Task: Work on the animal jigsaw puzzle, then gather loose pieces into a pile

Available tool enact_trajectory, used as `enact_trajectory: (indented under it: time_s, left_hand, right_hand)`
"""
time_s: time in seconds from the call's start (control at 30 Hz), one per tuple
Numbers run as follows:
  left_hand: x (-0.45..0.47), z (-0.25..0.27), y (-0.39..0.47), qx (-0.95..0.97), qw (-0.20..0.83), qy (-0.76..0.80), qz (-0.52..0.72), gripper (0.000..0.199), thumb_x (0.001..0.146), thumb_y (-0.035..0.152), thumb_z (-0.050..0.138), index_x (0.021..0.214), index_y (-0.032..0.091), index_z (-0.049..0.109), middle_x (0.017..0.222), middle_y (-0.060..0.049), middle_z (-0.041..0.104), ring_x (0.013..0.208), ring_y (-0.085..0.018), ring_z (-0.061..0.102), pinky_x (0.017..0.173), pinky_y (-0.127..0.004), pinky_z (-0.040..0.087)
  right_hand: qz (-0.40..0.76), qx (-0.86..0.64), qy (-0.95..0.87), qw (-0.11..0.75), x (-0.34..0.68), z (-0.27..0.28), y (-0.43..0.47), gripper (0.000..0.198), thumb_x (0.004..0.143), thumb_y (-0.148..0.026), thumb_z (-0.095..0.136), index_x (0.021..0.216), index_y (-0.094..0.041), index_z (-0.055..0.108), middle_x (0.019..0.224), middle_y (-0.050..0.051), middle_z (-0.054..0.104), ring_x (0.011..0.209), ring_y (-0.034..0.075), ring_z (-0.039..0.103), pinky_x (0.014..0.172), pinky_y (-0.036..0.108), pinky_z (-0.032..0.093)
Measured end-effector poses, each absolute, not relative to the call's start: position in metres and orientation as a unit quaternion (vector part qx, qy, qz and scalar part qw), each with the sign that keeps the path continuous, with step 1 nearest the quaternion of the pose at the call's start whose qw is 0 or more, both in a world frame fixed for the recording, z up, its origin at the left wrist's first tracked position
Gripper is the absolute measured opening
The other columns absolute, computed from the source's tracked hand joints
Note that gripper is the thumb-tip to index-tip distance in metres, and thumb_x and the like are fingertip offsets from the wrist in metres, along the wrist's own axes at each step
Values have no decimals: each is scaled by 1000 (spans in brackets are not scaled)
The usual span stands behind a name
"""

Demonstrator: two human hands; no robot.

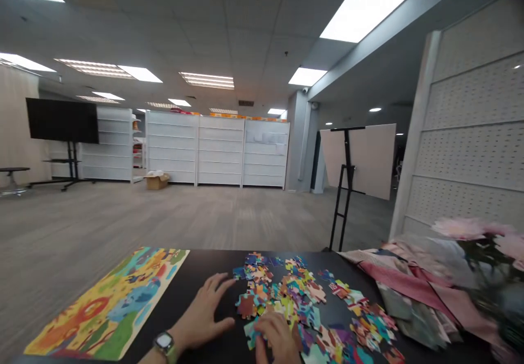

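Left hand: the left hand [204, 317] lies flat on the dark bench [204, 268], palm down and fingers spread, holding nothing. The fingertips reach toward the left fringe of the loose puzzle pieces [303, 304]. Resting flat like this, it seems to brace the person while the other hand works.

Right hand: the right hand [278, 339] sits near the bench's near edge, fingers curled down onto a pale blue piece [250, 332] at the near-left fringe of the pile. It looks pinched or pressed on that piece, though the grip itself is hidden under the knuckles.

Watch: a wristwatch [164, 343] with a light face sits on the left wrist.

Loose pieces: a heap of many-coloured pieces covers the middle of the bench and trails toward the right. Most lie face up and overlapping, so single pieces must be lifted from among their neighbours.

Puzzle board: a colourful puzzle board [110, 306] lies flat at the bench's left side, well apart from the pile, with bare bench between them where the left hand rests.

Right-side clutter: folded pink and patterned cloth [405, 285] lies at the bench's right edge, just beside the trailing pieces. Blurred pink flowers [466, 227] stand nearer the camera on the right and crowd that side.

Room behind: an open floor, white shelving units [216, 148], a cardboard box [156, 181], a dark screen on a stand [62, 120] and a black easel with a board [347, 181] all stand well away from the bench.
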State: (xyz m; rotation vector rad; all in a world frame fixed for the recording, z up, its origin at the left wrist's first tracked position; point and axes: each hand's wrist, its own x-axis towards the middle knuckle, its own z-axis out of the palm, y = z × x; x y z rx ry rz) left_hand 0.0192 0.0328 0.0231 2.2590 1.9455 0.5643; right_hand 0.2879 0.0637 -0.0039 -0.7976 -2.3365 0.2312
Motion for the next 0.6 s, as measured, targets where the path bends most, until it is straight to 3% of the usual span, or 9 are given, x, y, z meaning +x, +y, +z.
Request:
enact_trajectory:
  time_s: [0.07, 0.13, 0.23, 0.37, 0.53, 0.6]
  left_hand:
    - [64, 20, 41, 761, 86, 617, 182, 96, 79, 79, 66, 158, 41, 28, 169, -6, 23, 154, -42, 19, 121, -62, 28]
    - [91, 18, 45, 768, 106, 603, 188, 86, 82, 76, 65, 155, 46, 32, 169, -5, 25, 153, -45, 19, 119, -71, 22]
    - [101, 17, 40, 759, 111, 602, 222, 59, 89, 58, 66, 144, 42, 51, 161, -5, 40, 149, -40, 31, 122, -66, 20]
    - [90, 15, 22, 744, 106, 609, 256, 42, 90, 49, 64, 127, 28, 62, 154, -9, 48, 143, -34, 42, 121, -52, 30]
    - [93, 18, 21, 783, 138, 579, 181, 103, 73, 74, 74, 156, 25, 38, 167, -15, 26, 154, -42, 18, 126, -60, 16]
    - [99, 17, 33, 803, 148, 557, 152, 108, 79, 81, 63, 161, 24, 25, 169, -14, 14, 156, -39, 7, 127, -59, 11]
  right_hand:
    - [70, -383, -881, 270, 318, -11, 78, 42, 86, -35, 70, 127, -28, 71, 139, 14, 65, 131, 42, 57, 109, 60, 47]
    - [71, -444, -874, 185, 349, -14, 86, 66, 80, -51, 74, 143, -35, 60, 155, 12, 52, 142, 50, 42, 112, 71, 37]
    - [82, -475, -869, 110, 383, -8, 86, 68, 89, -61, 61, 151, -39, 48, 161, 6, 43, 149, 46, 33, 118, 71, 27]
    - [78, -500, -855, 116, 394, 10, 80, 60, 100, -57, 43, 152, -29, 48, 162, 8, 41, 152, 36, 32, 123, 59, 24]
    - [99, -495, -847, 170, 381, 15, 74, 58, 98, -49, 48, 146, -18, 54, 156, 14, 50, 150, 33, 37, 126, 53, 23]
    - [131, -455, -856, 206, 378, 15, 75, 60, 96, -48, 52, 149, -17, 50, 158, 14, 47, 149, 30, 38, 125, 49, 27]
